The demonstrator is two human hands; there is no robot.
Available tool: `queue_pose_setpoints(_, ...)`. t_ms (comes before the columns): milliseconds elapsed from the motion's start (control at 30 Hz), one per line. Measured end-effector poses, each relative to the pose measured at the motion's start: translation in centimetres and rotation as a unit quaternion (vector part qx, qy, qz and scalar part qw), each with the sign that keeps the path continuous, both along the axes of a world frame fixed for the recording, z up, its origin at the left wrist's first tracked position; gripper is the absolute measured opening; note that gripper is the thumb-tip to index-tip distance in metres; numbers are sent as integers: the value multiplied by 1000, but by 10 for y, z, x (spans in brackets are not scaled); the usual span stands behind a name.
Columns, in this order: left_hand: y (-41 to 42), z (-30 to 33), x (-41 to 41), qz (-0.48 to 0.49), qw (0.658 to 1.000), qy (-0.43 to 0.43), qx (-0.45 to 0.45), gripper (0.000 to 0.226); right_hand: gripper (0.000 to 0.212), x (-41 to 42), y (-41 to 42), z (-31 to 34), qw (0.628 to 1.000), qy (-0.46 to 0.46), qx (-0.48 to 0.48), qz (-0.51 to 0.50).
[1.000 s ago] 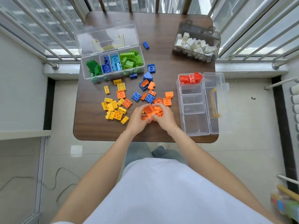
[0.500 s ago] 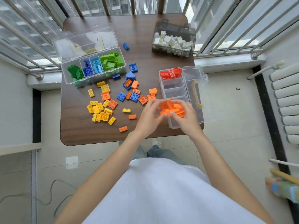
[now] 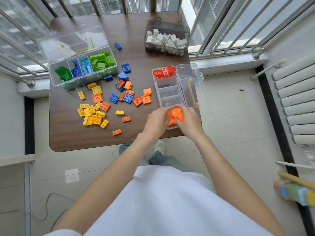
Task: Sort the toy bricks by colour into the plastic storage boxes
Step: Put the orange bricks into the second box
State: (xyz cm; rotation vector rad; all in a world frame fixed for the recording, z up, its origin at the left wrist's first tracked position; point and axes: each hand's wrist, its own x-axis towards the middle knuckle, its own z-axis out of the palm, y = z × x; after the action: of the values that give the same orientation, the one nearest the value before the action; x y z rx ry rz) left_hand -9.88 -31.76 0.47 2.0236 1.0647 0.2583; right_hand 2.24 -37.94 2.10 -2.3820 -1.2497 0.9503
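My left hand (image 3: 156, 119) and my right hand (image 3: 188, 120) together cup a bunch of orange bricks (image 3: 175, 114) over the nearest compartment of the clear box on the right (image 3: 170, 91). Red bricks (image 3: 163, 72) fill that box's far compartment; its middle compartments look bare. Loose orange bricks (image 3: 141, 99), blue bricks (image 3: 121, 97) and yellow bricks (image 3: 92, 114) lie scattered on the brown table (image 3: 68, 135). The clear box on the left (image 3: 83, 68) holds green, dark blue and light blue bricks.
A dark-lidded box of white bricks (image 3: 166, 41) stands at the table's far right. A single blue brick (image 3: 117, 46) lies behind the left box. Railings surround the table, and a radiator (image 3: 296, 99) is at the right.
Both hands lifted a bunch of orange bricks from the table's middle and carried it right, over the right box's near compartment. Two orange bricks and a yellow one stayed behind on the table.
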Motion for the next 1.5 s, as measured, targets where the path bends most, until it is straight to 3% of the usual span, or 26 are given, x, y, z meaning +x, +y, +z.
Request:
queue_pose_setpoints(100, -2, 2, -8, 36, 998, -32, -30, 38, 47, -3, 0, 4, 999, -35, 3, 4)
queue_pose_setpoints(200, 1, -2, -39, 103, 993, -48, -5, 31, 34, -16, 3, 11, 991, -86, 95, 25)
queue_pose_setpoints(300, 4, -13, -88, 188, 980, 19, 54, 31, 28, -41, 16, 12, 985, -36, 155, 71)
queue_pose_setpoints(400, 5, -29, -136, 245, 961, 121, 41, 38, 33, -69, 38, -4, 981, -11, 128, 146)
queue_pose_setpoints(533, 8, -44, -161, 201, 958, 199, -42, 53, 53, -85, 77, -30, 978, -65, 49, 189)
queue_pose_setpoints(667, 15, -52, -152, 185, 966, 166, -66, 59, 64, -80, 120, -45, 975, -114, -26, 189)
queue_pose_setpoints(800, 25, -51, -124, 149, 974, 159, -55, 67, 57, -79, 132, -57, 963, -129, -92, 220)
queue_pose_setpoints(933, 36, -53, -107, 123, 979, 159, -25, 48, 44, -88, 113, -67, 947, -183, -74, 255)
queue_pose_setpoints(1067, 44, -58, -108, 113, 980, 167, 4, 23, 40, -91, 98, -67, 962, -134, -68, 229)
queue_pose_setpoints(1233, 45, -56, -114, 147, 978, 148, -26, 20, 36, -92, 82, -43, 990, -1, 0, 142)
queue_pose_setpoints(1367, 42, -32, -99, 166, 984, 30, -58, 20, 33, -65, 59, -5, 992, 57, 99, 58)
queue_pose_setpoints(1500, 27, -2, -56, 112, 988, -86, -62, 22, 33, -23, 25, 12, 994, 38, 91, -44)
